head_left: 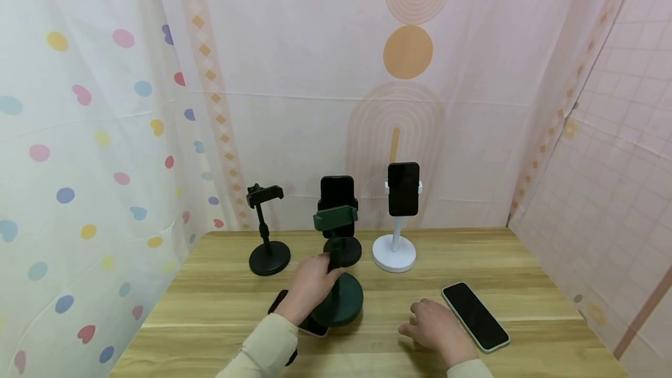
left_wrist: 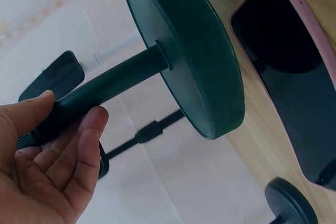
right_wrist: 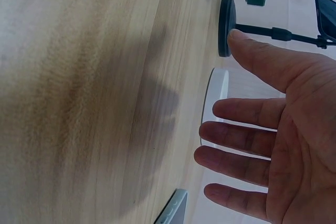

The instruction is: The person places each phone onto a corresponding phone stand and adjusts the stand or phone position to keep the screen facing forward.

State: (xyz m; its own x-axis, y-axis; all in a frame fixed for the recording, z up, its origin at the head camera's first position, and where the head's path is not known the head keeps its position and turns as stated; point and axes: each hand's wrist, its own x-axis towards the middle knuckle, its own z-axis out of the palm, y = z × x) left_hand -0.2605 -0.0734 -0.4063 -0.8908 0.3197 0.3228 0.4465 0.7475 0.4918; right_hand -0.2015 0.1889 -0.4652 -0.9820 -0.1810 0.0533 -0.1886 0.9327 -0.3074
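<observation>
Ok, grn stand [left_wrist: 121,80] in L grip [head_left: 313,280], base [head_left: 346,303] below

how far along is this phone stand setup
Seemingly done: the white stand holds a phone, the middle black stand another phone. In hand: the green stand, gripped by the left hand, its holder empty. Apparently remaining: the left black stand is empty, and the pink-cased phone and pale-cased phone lie on the table, not yet mounted.

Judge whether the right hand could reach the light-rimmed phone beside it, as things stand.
Probably yes: the right hand looks empty, the light-rimmed phone lies uncovered on the table close by, and nothing visible stands between them.
</observation>
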